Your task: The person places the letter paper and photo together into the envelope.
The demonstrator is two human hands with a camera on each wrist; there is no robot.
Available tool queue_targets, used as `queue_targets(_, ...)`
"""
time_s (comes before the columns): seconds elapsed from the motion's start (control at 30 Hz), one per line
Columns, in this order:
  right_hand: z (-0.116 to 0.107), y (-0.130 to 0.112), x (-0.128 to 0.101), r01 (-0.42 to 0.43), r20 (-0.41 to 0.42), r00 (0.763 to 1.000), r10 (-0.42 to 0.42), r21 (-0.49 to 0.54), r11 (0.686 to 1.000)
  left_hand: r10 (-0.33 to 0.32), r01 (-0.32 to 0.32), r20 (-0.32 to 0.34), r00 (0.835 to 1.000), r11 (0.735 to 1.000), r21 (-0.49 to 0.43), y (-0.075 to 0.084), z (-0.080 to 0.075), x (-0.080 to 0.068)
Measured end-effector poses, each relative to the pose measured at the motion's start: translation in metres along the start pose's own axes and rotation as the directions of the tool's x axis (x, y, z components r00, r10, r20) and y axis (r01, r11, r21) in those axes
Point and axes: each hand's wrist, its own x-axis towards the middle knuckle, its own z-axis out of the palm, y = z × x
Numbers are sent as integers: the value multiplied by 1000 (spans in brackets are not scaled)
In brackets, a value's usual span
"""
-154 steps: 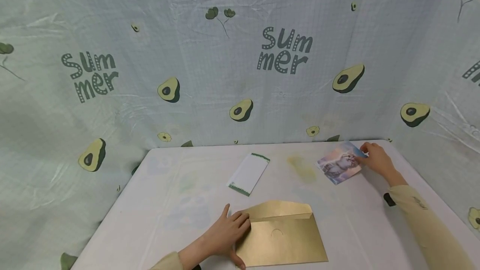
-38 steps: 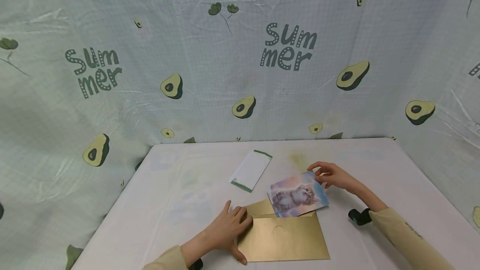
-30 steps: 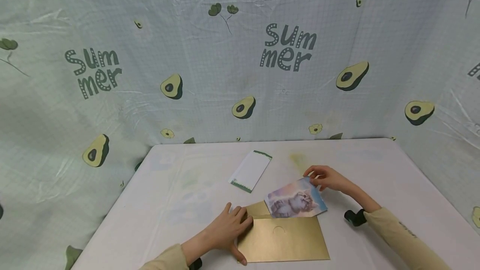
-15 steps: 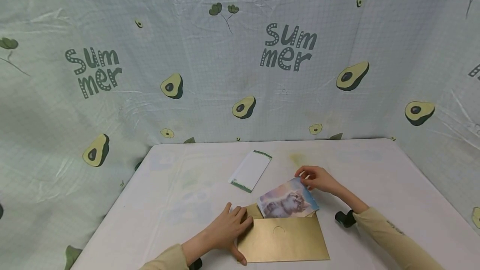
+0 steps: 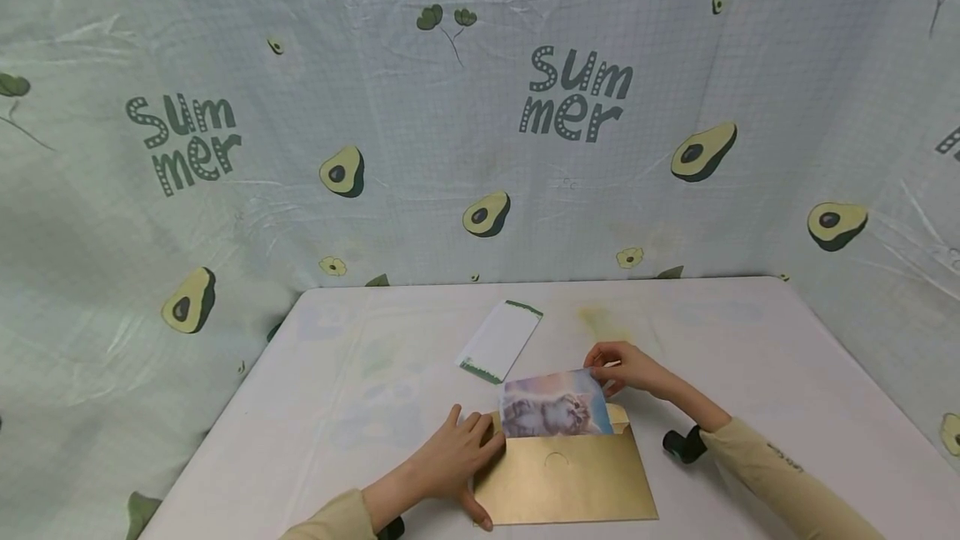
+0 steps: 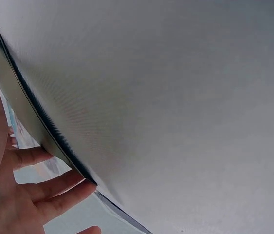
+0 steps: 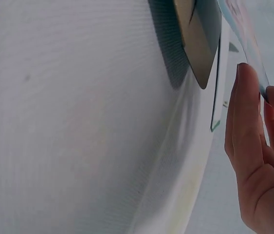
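Observation:
A gold envelope [image 5: 570, 486] lies near the front of the table with its flap opened toward the back. My left hand [image 5: 453, 461] grips its left end, thumb at the near corner and fingers at the far one; in the left wrist view the thumb and fingertips sit along the envelope's edge [image 6: 25, 109]. My right hand [image 5: 630, 369] pinches the upper right corner of a card [image 5: 551, 405] with a kitten picture, between thumb and fingers. The card's lower edge is hidden behind the envelope's front panel, at its mouth.
A white slip of paper [image 5: 500, 342] with green-patterned ends lies behind the envelope. The white-covered table [image 5: 322, 382] reaches back to a curtain [image 5: 405, 107] printed with avocados and "summer".
My right hand has carried the card from the table's back right to the envelope, then left and down, levelling it at the mouth. My left hand keeps its place on the envelope.

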Motion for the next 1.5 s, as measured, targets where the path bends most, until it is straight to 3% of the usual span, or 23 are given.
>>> queue_targets(0.17, -4, 2, -2, -29, 62, 998, 27, 31, 999, -4, 4, 19, 1000, 1000, -5, 1, -1, 1)
queue_targets(0.53, -8, 1, -11, -5, 201, 980, 14, -49, 999, -7, 7, -2, 1000, 999, 32, 0, -1, 1)
queue_targets(1.03, 0, -6, -21, 63, 267, 963, -29, -119, 991, -16, 15, 23, 1000, 999, 45, 2, -2, 1)
queue_targets(1.2, 5, -9, -23, 79, 268, 963, -27, -184, 980, -15, 14, 20, 1000, 999, 45, 3, 0, 1)
queue_targets(1.5, 9, -12, -22, 199, 320, 942, -101, -289, 936, -17, 17, 2, 1000, 999, 43, 3, 2, 0)
